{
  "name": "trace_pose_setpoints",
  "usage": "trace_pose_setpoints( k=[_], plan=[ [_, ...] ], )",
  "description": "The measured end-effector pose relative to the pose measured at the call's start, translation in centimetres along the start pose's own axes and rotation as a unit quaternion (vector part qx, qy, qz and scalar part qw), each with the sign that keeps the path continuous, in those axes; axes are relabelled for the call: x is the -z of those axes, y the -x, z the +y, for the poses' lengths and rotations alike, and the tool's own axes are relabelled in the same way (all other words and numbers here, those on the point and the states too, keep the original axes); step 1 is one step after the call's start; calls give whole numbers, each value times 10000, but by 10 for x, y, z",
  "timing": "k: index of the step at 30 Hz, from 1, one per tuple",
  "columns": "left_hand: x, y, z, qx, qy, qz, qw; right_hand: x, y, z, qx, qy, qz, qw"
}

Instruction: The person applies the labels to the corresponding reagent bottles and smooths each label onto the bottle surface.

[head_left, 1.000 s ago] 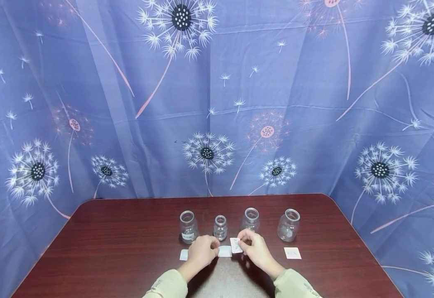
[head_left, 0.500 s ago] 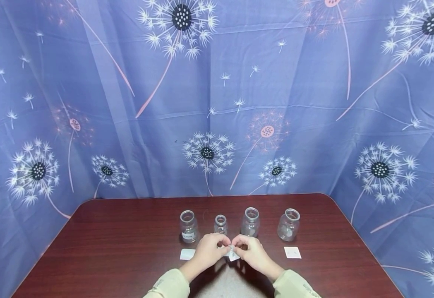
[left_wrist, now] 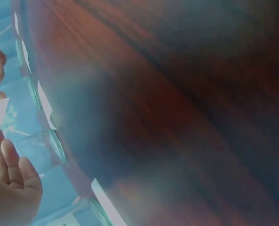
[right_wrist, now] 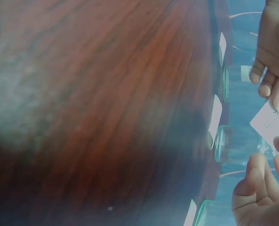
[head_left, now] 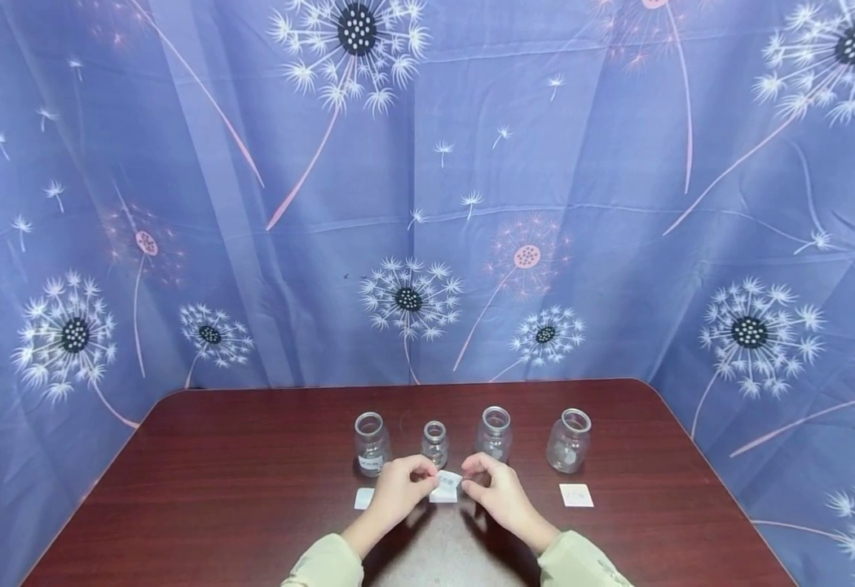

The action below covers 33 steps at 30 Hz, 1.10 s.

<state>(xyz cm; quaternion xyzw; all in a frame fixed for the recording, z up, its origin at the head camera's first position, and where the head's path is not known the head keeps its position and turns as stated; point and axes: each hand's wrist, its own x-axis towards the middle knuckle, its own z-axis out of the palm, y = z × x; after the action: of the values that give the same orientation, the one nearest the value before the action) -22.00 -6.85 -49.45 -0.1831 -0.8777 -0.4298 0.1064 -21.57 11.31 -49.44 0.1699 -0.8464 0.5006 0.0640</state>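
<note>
A small white paper label (head_left: 448,481) with dark marks is held up above the table. My left hand (head_left: 400,487) pinches it between thumb and forefinger at its left side. My right hand (head_left: 499,492) has thumb and forefinger at the label's right corner and seems to pinch it there. In the right wrist view the label (right_wrist: 269,123) is tilted between both hands' fingertips. Just below it, another white slip (head_left: 443,496) lies on the table. A small glass jar (head_left: 434,451) stands behind the held label.
A glass jar (head_left: 372,436) bearing a white label stands left; two more jars (head_left: 495,440) stand right of the small one. White slips lie at left (head_left: 363,498) and right (head_left: 577,495). The brown table (head_left: 236,473) ends at a blue patterned curtain (head_left: 288,310).
The right hand has brought the label leftward to the left hand. Both hands met on it half a second ago; now the right fingertips have drawn slightly apart from the left.
</note>
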Motion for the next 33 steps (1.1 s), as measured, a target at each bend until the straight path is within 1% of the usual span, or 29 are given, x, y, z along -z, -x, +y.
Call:
trace_pose_setpoints(
  k=[2, 4, 7, 9, 11, 14, 18, 24, 29, 33],
  plan=[
    [0, 0, -1, 155, 163, 9, 9997, -1, -2, 1, -97, -43, -17, 9999],
    [0, 0, -2, 234, 263, 1, 9994, -3, -3, 2, -238, -139, -54, 9996],
    [-1, 0, -4, 257, 362, -1, 9990, -5, -6, 2, -437, -234, -66, 9987],
    [-2, 1, -4, 206, 384, 27, 9990, -7, -8, 2, -528, -258, -61, 9983],
    [-3, 1, -6, 194, 302, 57, 9993, -9, -10, 1, -515, -231, -59, 9984],
    [-5, -1, -7, 292, 76, 97, 9995, -11, -13, 0, -489, -164, -81, 9986],
    [-6, -4, -10, 605, -296, 142, 9976, -15, -18, 0, -411, -3, -99, 9991],
    [-8, -9, -10, 975, -842, 244, 9914, -21, -24, 2, -257, 467, 11, 9986],
    [-9, -12, -10, 1226, -1012, 353, 9867, -25, -28, 4, -221, 794, 116, 9965],
    [-10, -13, -12, 1271, -1026, 400, 9858, -27, -30, 6, -221, 927, 183, 9953]
  ],
)
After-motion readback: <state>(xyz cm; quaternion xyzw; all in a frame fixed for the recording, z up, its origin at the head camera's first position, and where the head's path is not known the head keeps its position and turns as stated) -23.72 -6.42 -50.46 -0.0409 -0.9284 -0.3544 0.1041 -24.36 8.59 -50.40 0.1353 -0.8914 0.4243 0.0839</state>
